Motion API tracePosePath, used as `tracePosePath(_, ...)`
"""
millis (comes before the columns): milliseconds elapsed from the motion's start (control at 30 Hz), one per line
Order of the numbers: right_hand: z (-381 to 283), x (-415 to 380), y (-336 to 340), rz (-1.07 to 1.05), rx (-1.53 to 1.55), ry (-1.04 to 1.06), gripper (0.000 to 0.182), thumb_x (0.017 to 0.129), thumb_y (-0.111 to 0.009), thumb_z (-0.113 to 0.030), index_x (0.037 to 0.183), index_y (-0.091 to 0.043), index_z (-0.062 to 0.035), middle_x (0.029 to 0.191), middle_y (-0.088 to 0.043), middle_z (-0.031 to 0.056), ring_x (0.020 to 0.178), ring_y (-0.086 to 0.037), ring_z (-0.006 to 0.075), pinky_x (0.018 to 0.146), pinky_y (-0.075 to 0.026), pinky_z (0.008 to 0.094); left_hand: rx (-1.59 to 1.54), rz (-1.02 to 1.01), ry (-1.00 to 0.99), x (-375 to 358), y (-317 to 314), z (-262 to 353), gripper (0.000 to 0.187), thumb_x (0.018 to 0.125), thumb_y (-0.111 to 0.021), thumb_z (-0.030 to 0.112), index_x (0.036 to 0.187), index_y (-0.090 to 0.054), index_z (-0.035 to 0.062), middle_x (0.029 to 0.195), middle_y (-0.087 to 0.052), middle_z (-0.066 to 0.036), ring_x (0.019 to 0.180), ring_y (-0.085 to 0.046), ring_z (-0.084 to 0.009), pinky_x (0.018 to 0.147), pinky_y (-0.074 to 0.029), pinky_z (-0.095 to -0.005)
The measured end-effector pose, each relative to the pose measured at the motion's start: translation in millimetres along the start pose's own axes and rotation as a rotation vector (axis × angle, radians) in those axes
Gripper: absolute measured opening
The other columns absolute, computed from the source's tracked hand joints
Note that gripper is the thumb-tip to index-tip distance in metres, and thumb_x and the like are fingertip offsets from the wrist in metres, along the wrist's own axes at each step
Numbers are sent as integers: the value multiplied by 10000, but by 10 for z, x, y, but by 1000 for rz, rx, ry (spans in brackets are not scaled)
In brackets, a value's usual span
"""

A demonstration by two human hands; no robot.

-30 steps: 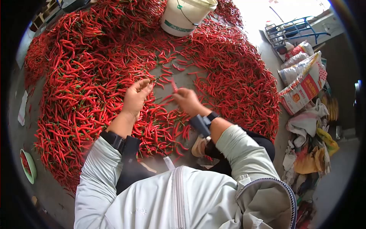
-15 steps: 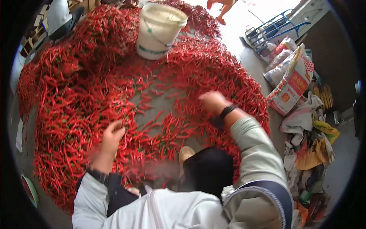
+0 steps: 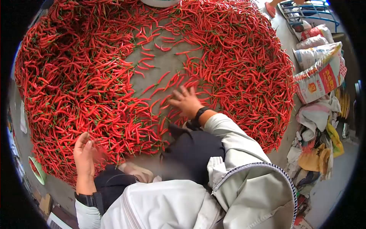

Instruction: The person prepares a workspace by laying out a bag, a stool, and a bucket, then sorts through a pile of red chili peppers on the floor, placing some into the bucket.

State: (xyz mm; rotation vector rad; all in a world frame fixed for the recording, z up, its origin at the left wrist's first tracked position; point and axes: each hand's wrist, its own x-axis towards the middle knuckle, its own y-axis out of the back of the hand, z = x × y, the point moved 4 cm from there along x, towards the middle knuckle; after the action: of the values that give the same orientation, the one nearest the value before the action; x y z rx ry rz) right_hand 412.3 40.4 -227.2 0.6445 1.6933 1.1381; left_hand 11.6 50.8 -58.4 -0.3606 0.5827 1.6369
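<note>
Long red chili peppers [image 3: 244, 72] with green stems lie heaped on the grey floor [image 3: 141, 82] around me. My right hand [image 3: 185, 102] spreads its fingers flat over a few loose chilies at the inner edge of the right-hand heap. No chili shows in its grasp. Beside the lower edge of the left heap, my left hand [image 3: 84, 158] is raised with its fingers loosely extended and apart. A reddish blur next to that hand is too smeared to make out. Both wrists wear dark bands.
The base of a white bucket [image 3: 160, 3] shows at the top edge. Printed sacks [image 3: 322, 80] and crumpled bags [image 3: 314, 158] lie along the right side, below a blue metal frame [image 3: 310, 14]. A pale green basin [image 3: 37, 171] stands at lower left.
The view has tilted down, so the bucket has slid almost out of the top. My right hand has moved left and opened out flat. My left hand sits further left and lower.
</note>
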Motion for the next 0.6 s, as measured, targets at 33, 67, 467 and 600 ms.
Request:
tracePosePath(33, 197, -82, -35, 9, 13, -85, 706, 661, -711, -355, 1306, -426, -316, 1411, -326, 60, 1315, -242, 365, 974, -258, 632, -18, 18, -19, -39, 11, -12, 411, 840, -614, 111, 1225, -493, 32, 1115, -545, -37, 920, -550, -109, 763, -444, -226)
tracePosePath(67, 376, -170, -56, 15, 7, -121, 625, 664, -701, -343, 1246, -480, -286, 1366, -375, 60, 1296, -277, 344, 964, -280, 613, -17, -5, -51, -17, 91, -92, 387, 867, -597, 133, 1230, -488, 54, 1134, -541, -24, 924, -561, -120, 735, -445, -240)
tracePosePath(467, 1557, -1621, 95, 278, -256, -512, 206, 750, -570, -187, 948, -626, -177, 1123, -545, 8, 1164, -432, 231, 968, -316, 475, 74, -46, -45, 173, 2, -103, 382, 881, -567, 129, 1250, -480, 81, 1132, -542, 12, 901, -547, -78, 729, -440, -228)
tracePosePath(600, 1774, -1999, 454, 267, -261, -920, 265, 684, -633, -179, 949, -620, -173, 1129, -556, 17, 1124, -443, 232, 966, -272, 539, 89, -18, -30, 220, -5, -130, 390, 878, -577, 137, 1251, -484, 80, 1134, -547, 8, 911, -546, -80, 721, -437, -225)
